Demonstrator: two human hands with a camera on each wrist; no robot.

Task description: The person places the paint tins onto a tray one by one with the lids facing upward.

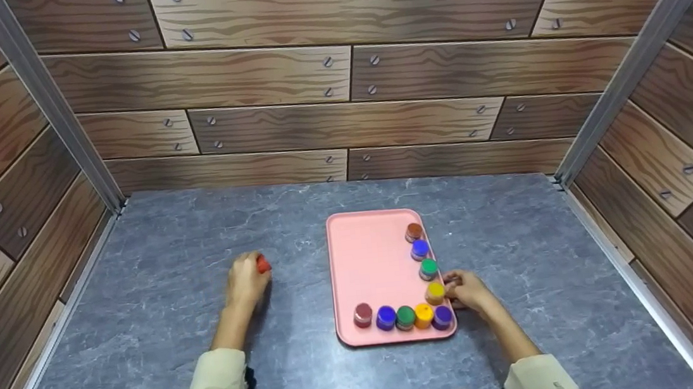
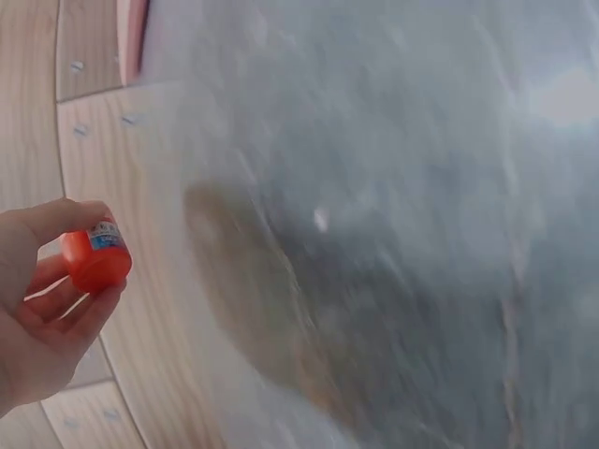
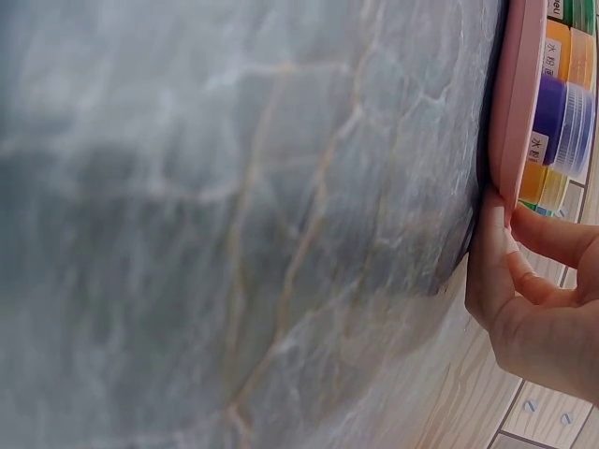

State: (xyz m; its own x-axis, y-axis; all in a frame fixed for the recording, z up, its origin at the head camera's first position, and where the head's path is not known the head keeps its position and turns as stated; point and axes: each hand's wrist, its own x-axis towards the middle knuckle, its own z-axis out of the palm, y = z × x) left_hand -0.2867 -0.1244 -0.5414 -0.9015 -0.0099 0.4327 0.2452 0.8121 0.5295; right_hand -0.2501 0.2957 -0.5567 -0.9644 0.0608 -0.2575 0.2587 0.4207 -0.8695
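Observation:
My left hand (image 1: 247, 283) pinches a small red paint jar (image 2: 97, 256) between thumb and fingers, left of the pink tray (image 1: 371, 249). The jar carries a white and blue label in the left wrist view. At the tray's right edge, my right hand (image 1: 467, 289) pinches the rim with thumb and fingers, close beside a yellow-lidded jar (image 1: 435, 292). Other paint jars line the tray's right side and front: brown (image 1: 414, 232), blue (image 1: 420, 249), green (image 1: 429, 268), purple (image 1: 442, 317), orange-yellow (image 1: 423, 315), dark green (image 1: 405, 318), dark blue (image 1: 386, 318) and dark red (image 1: 363, 315).
The tray lies on a grey marbled tabletop (image 1: 300, 377). Walls with a wood-plank print (image 1: 259, 76) enclose the table at the back and both sides, with metal corner posts (image 1: 52, 108) at the back corners.

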